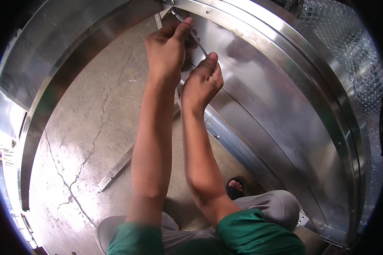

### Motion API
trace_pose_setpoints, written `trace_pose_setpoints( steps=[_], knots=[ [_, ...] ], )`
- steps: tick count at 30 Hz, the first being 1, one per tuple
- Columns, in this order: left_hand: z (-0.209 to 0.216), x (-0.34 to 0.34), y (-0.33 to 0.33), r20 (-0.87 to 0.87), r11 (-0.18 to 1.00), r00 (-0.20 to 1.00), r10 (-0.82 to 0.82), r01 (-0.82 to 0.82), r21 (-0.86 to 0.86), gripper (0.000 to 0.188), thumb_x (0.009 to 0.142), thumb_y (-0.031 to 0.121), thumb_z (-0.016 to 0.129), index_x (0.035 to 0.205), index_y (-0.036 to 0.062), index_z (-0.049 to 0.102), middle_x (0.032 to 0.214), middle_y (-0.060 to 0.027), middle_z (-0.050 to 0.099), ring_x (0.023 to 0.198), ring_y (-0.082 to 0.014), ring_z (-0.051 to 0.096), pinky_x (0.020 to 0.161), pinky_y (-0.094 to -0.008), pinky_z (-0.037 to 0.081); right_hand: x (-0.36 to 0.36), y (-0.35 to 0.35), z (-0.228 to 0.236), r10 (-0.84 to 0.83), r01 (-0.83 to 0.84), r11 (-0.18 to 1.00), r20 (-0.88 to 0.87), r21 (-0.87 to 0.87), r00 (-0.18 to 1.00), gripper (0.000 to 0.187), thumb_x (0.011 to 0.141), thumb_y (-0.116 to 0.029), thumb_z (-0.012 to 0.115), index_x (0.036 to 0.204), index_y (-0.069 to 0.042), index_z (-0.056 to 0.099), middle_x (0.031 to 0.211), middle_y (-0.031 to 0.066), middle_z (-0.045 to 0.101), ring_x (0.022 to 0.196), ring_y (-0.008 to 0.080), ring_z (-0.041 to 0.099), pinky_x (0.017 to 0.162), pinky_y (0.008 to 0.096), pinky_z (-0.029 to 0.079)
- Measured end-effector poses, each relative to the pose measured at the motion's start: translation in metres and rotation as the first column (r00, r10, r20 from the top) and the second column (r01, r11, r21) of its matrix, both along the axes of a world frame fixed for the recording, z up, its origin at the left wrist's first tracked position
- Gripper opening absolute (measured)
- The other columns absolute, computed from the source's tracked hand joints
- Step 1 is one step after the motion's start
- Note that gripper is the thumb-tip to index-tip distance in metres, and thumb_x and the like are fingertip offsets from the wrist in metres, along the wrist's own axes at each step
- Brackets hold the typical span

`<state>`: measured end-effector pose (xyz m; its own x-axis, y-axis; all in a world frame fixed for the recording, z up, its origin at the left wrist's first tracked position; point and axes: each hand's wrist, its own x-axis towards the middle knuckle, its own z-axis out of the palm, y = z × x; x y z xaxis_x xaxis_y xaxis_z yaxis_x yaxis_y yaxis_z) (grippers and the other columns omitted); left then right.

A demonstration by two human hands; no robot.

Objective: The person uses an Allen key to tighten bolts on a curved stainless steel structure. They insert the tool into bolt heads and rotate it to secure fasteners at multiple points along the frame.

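Note:
A slim silver metal rod [199, 42] slants down and right from the far corner of a stainless steel frame [236, 32]. Its thicker, socket-like upper end meets the corner, beside a small angled bracket [158, 20]. My left hand [167, 47] is closed around the rod's upper part, thumb lying along it. Lower down, my right hand [203, 78] grips the other end with the thumb on top. Whether the rod sits on a bolt is too small to tell. Behind both hands stands a shiny steel panel [259, 80].
A narrow metal bar [115, 170] lies on the cracked concrete floor [85, 123]. Along the panel's lower side runs a metal rail [234, 136]. Bubble wrap [349, 46] is beyond the frame on the right. My sandalled foot [235, 187] is near the rail.

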<state>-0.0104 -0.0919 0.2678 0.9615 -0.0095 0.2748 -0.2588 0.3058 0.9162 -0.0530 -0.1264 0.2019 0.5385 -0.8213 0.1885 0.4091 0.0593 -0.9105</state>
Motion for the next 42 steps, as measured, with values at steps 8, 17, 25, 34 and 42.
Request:
trace_pose_setpoints(
  steps=[8,17,25,34,42],
  knots=[
    [-0.003,0.005,0.001,0.006,0.98,0.989,-0.147,0.146,-0.135,0.03,0.093,0.028,0.074,0.092,-0.0018,0.074,0.078,-0.0061,0.068,0.064,-0.0129,0.061,0.061,-0.0257,0.048,-0.034,-0.045,-0.02,0.75,-0.884,0.468,0.529,-0.003,0.396,0.038,0.108,-0.038,0.043,0.105,-0.004,0.059,0.091,0.0101,0.06,0.067,0.0213,0.059,0.057,0.0334,0.045],
    [-0.004,0.005,0.013,0.0,0.984,0.986,-0.167,0.166,-0.062,0.027,0.097,0.025,0.07,0.095,-0.0018,0.072,0.082,-0.0039,0.067,0.072,-0.0116,0.06,0.068,-0.027,0.049,-0.034,-0.056,-0.01,0.862,-0.845,0.506,0.059,-0.173,0.504,0.021,0.101,-0.024,0.065,0.102,-0.004,0.059,0.082,0.0047,0.067,0.065,0.0134,0.068,0.057,0.0226,0.045],
    [0.002,-0.003,0.011,0.035,0.974,0.999,0.022,-0.03,0.225,0.034,0.096,0.033,0.072,0.097,-0.0015,0.075,0.08,-0.0033,0.069,0.074,-0.0101,0.058,0.071,-0.0265,0.047,-0.031,-0.046,-0.014,0.735,-0.712,0.661,0.015,-0.237,0.678,0.02,0.101,-0.02,0.064,0.1,-0.002,0.059,0.078,0.0059,0.067,0.061,0.0146,0.067,0.056,0.023,0.048],
    [0.003,-0.012,-0.011,0.2,0.858,0.95,0.241,-0.305,0.413,0.036,0.097,0.031,0.067,0.087,-0.0025,0.075,0.069,-0.013,0.072,0.059,-0.0165,0.065,0.06,-0.0321,0.05,-0.03,-0.056,-0.004,-0.03,-0.036,0.671,-0.076,-0.74,0.997,0.013,0.1,-0.009,0.061,0.101,0.004,0.062,0.069,0.0106,0.063,0.057,0.0188,0.068,0.051,0.0335,0.05],
    [0.009,-0.014,-0.015,-0.011,0.998,0.998,-0.056,0.056,-0.013,0.033,0.099,0.028,0.068,0.094,-0.005,0.071,0.078,-0.0112,0.07,0.061,-0.015,0.066,0.056,-0.0277,0.052,-0.056,-0.046,0.008,0.445,-0.467,0.845,0.14,0.262,0.884,0.049,0.107,-0.044,0.048,0.098,0.002,0.063,0.069,0.0069,0.06,0.058,0.0173,0.065,0.05,0.0271,0.044]
  ],
)
